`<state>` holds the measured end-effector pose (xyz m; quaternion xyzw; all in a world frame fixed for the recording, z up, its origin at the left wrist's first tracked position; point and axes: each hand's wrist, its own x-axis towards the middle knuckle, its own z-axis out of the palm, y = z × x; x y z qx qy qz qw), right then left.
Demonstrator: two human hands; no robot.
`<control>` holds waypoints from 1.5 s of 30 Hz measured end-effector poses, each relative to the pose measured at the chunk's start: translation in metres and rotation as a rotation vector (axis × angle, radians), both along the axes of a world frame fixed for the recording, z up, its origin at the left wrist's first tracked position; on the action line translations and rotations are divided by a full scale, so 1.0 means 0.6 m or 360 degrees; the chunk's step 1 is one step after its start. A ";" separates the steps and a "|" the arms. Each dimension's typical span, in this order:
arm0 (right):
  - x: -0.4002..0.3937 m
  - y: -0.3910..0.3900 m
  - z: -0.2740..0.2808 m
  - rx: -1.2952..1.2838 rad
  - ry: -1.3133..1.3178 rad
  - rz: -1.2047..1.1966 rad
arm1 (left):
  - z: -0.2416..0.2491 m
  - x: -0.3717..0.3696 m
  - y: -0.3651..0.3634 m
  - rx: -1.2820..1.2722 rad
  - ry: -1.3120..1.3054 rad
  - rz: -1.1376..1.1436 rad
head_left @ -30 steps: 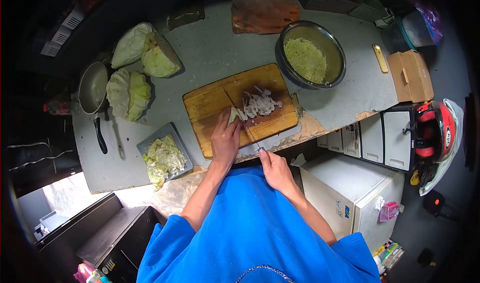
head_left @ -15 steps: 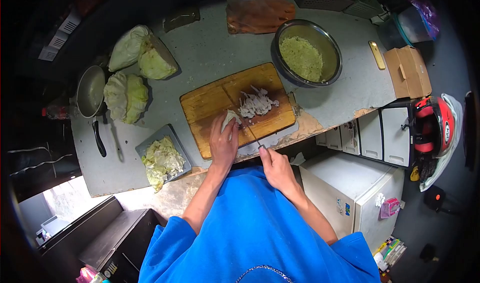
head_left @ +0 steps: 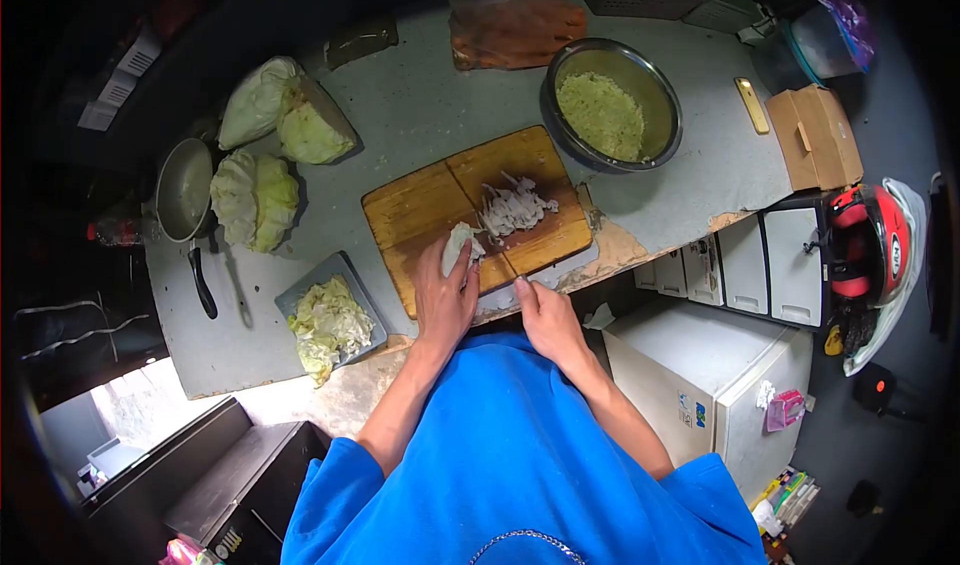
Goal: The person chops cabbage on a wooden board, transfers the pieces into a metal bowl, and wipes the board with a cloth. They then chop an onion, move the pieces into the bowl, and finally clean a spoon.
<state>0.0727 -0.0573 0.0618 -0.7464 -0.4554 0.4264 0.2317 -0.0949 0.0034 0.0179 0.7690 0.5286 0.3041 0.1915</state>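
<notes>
My left hand (head_left: 447,293) presses a pale cabbage piece (head_left: 463,246) on the left half of the wooden cutting board (head_left: 408,205), its fingers curled around it. My right hand (head_left: 549,317) grips the knife (head_left: 520,281) by its handle at the board's near edge. The thin blade points away from me, just right of the held piece, seen nearly edge-on. White cabbage shreds (head_left: 517,208) lie in a small heap on the right half of the board.
Behind the board are a steel bowl (head_left: 664,125) of chopped cabbage and a bag of carrots (head_left: 512,35). Cabbage heads (head_left: 255,197) and a frying pan (head_left: 184,190) stand left. A grey tray (head_left: 372,317) holds cabbage leaves. A yellow-cased object (head_left: 752,106) and cardboard box (head_left: 815,140) are right.
My left fingers have shifted on the cabbage piece, showing more of it. My right hand and the knife handle have moved slightly away from me. The whole view has shifted a little.
</notes>
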 end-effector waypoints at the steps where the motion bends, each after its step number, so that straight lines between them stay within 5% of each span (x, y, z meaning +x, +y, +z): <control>1: 0.002 -0.003 0.011 -0.0003 0.0002 0.0004 | -0.007 0.003 0.004 0.0043 0.0013 -0.0005; 14: -0.019 0.001 -0.008 -0.0110 -0.0300 0.0117 | -0.014 0.004 0.004 0.0096 0.0026 0.0013; 19: -0.004 -0.003 -0.005 0.0099 0.0006 -0.0009 | 0.015 -0.002 -0.016 0.0144 0.0197 0.0101; 34: -0.024 -0.010 -0.005 -0.0131 -0.0267 0.0168 | -0.003 -0.005 0.002 0.0184 0.0005 0.0051; 45: -0.015 -0.023 0.019 0.0016 0.0041 0.0022 | -0.023 -0.004 0.014 0.0191 -0.0068 0.0117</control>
